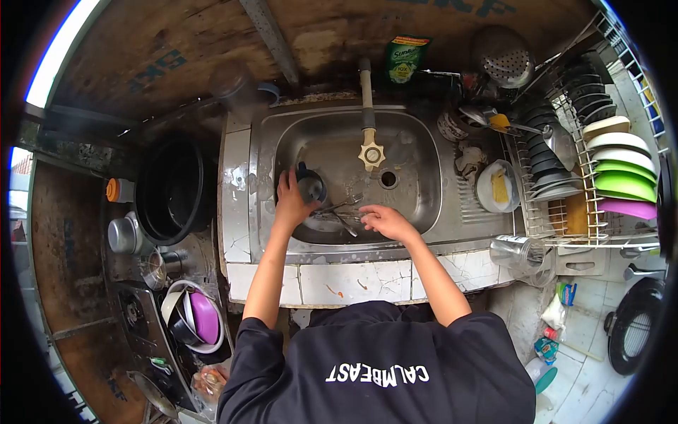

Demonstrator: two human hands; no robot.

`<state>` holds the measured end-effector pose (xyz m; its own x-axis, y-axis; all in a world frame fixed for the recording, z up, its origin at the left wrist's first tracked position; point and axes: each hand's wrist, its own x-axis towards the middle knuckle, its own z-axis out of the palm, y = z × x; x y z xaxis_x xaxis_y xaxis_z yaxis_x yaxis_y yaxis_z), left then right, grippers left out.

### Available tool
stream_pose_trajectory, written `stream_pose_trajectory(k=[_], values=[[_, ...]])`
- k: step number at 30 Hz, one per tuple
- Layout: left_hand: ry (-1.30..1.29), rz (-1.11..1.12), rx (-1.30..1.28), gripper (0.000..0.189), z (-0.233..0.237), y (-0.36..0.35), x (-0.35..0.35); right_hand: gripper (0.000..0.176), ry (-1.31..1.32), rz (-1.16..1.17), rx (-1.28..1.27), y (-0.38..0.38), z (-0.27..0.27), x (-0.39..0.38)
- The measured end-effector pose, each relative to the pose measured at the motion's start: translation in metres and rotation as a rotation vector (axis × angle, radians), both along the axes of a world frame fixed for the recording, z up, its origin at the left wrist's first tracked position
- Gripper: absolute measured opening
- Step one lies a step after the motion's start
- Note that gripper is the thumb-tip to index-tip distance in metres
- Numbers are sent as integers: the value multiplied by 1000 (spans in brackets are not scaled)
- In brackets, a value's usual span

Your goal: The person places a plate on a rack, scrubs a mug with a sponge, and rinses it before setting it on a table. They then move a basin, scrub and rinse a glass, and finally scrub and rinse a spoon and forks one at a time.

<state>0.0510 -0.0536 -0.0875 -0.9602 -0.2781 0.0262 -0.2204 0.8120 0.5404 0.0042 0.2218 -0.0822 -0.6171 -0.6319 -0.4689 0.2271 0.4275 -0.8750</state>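
In the steel sink (424, 152), my left hand (291, 203) is at the left side with its fingers spread, touching a dark-rimmed cup (311, 188). Several pieces of metal cutlery (345, 223) lie on the sink floor between my hands. My right hand (387, 221) is over the front of the sink, beside the cutlery, its fingers partly curled; whether they hold something small is unclear. Above the basin stands a tap with a pale star-shaped handle (371, 153), and the round drain (388, 179) shows just below it.
On the right are a dish (497, 185) with a yellow sponge and a rack (597, 225) of plates and bowls. A green pouch (407, 59) hangs behind the sink. To the left are a large black basin (171, 189) and a tub of dishes (214, 345).
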Motion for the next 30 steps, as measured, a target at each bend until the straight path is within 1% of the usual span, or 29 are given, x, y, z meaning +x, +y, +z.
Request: stream_pose_trajectory(k=[1,2,3,4,5,7,9,10,12,13,15,17,18,20,21,23,24,26,27,29,30], values=[[-104,17,-68,113,-8,3,-6,39,43,29,31,-9,-7,-3],[-85,34,-8,119,-30,0,-12,39,48,8,39,-15,-13,-2],[-82,11,-1,119,-30,1,-15,37,-3,-111,-2,-19,-16,2],[-132,53,-18,118,-30,4,-20,35,-49,-228,-43,-19,-17,5],[-181,99,-34,117,-30,7,-25,35,-42,-248,-34,-17,-18,7],[-137,96,-25,114,-23,9,-28,35,-117,-383,-65,-12,-19,13],[-139,-52,58,111,-18,9,-31,35,-121,-433,-55,-7,-21,15],[-144,-62,63,111,-19,12,-37,36,-118,-466,-48,-6,-23,14],[-25,-225,112,111,-23,27,-40,37,-99,-503,-54,-6,-25,11],[-40,-236,122,111,-21,36,-38,39,-62,-527,-70,-4,-25,10],[21,-383,201,111,-12,54,-51,42,-53,-515,-30,-3,-23,-2],[1,-433,235,111,-9,69,-57,52,-137,-637,-52,-5,-17,-8],[3,-454,246,110,-8,77,-60,52,-139,-643,-45,-4,-15,-11],[9,-469,267,107,-7,91,-61,65,-198,-657,-45,2,-10,-16],[8,-469,275,107,-2,95,-61,65,-198,-659,-37,7,-12,-17],[-49,-510,269,106,6,99,-58,74,-339,-716,-205,13,-17,-18],[-57,-504,270,106,10,99,-56,74,-348,-712,-203,14,-20,-17],[-25,-460,332,105,14,99,-59,73,-499,-668,-378,15,-25,-24],[-29,-452,328,105,12,98,-60,73,-506,-660,-379,13,-26,-26],[85,-413,361,110,6,96,-61,64,-458,-658,-434,7,-28,-30],[86,-403,354,110,1,94,-61,64,-462,-647,-438,5,-32,-33]])
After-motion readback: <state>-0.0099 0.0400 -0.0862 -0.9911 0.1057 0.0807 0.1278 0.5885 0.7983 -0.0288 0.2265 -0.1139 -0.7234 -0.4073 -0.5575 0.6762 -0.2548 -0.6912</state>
